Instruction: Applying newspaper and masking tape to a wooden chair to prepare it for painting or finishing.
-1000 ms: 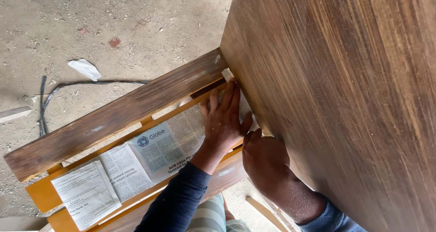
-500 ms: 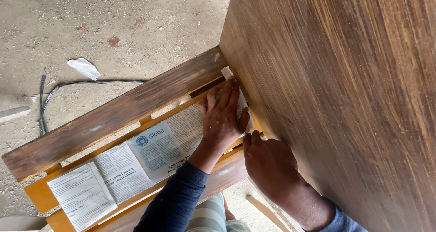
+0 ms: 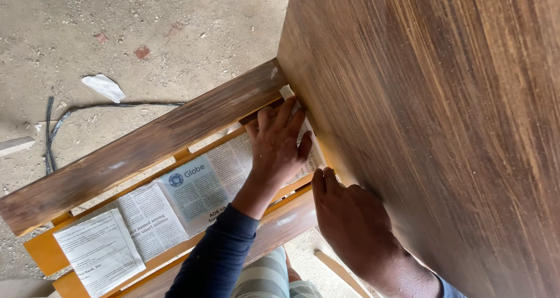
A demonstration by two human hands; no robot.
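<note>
The left hand [image 3: 279, 149] lies flat, grip released, fingers spread on the newspaper sheets [image 3: 192, 196] that line the orange wooden frame [image 3: 44, 252], pressing them into the frame's far corner where the big brown wooden panel [image 3: 443, 117] meets the dark stained rail [image 3: 140, 152]. The right hand [image 3: 350, 216] rests against the panel's lower edge just beside the left; whether its grip is clenched cannot be told. A black cable [image 3: 87, 108] and a white scrap [image 3: 104, 87] lie on the concrete floor [image 3: 175, 24].

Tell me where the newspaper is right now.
In the head view, the newspaper lies lower left between the orange slats, below the dark wooden rail; the left hand presses its right end.
</note>
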